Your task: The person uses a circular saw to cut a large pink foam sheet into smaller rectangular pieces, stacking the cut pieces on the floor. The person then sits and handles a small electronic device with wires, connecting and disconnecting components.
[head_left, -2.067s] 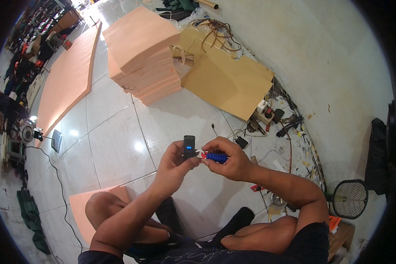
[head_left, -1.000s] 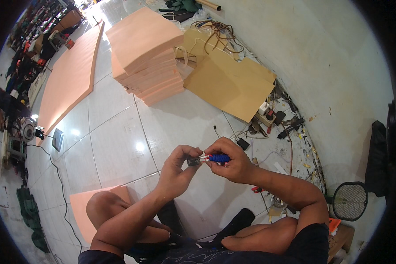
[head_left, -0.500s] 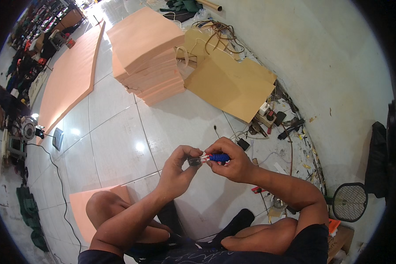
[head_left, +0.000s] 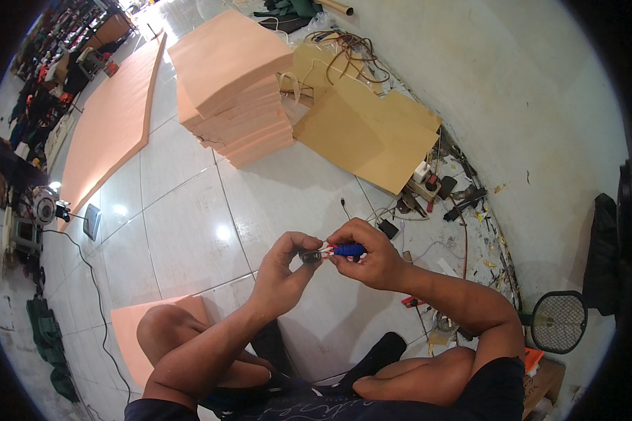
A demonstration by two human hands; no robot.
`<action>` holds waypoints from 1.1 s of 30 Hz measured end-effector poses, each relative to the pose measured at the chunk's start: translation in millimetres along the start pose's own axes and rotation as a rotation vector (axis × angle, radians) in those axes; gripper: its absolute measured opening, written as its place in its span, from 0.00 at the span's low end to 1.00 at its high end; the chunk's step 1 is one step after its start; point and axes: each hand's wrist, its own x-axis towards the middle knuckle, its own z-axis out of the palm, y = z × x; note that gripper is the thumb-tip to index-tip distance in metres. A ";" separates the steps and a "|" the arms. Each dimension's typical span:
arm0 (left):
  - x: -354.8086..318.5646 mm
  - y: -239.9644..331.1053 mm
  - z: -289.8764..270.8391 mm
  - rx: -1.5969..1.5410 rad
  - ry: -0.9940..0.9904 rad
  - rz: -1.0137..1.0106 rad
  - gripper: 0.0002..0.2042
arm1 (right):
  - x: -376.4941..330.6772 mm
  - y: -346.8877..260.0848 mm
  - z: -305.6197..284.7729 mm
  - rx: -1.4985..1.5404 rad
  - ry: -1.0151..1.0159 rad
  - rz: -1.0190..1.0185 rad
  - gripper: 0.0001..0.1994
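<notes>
My left hand (head_left: 282,272) pinches a small black block-shaped part (head_left: 310,257) between thumb and fingers, at about chest front over the tiled floor. Close beside it, my right hand (head_left: 369,257) grips a blue ribbed bundle (head_left: 348,250); whether this is wound wire or a handle I cannot tell. Short red and white wires (head_left: 326,251) span the small gap between the two hands, reaching the black part. Some of the right fingers and the far side of the bundle are hidden.
Beyond my hands rises a stack of peach foam sheets (head_left: 235,105), with brown cardboard (head_left: 369,133) to its right. A power strip (head_left: 424,188), a black adapter (head_left: 387,228) and cables lie along the wall. An electric swatter (head_left: 558,321) leans at right. A small lamp (head_left: 45,208) stands left.
Both hands keep their grips and stay almost in place. The blue bundle has shifted very slightly left.
</notes>
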 end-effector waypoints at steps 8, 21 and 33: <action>0.1 -8.5 -2.6 -0.033 -0.007 -0.025 0.13 | -0.5 2.0 1.3 0.082 -0.067 0.188 0.14; 4.7 4.9 -0.9 -0.350 0.050 -0.305 0.17 | -11.1 28.3 -1.0 -0.013 -0.196 0.379 0.15; 4.8 8.3 -2.0 -0.318 0.041 -0.304 0.17 | -15.9 40.7 1.8 -0.023 -0.216 0.413 0.15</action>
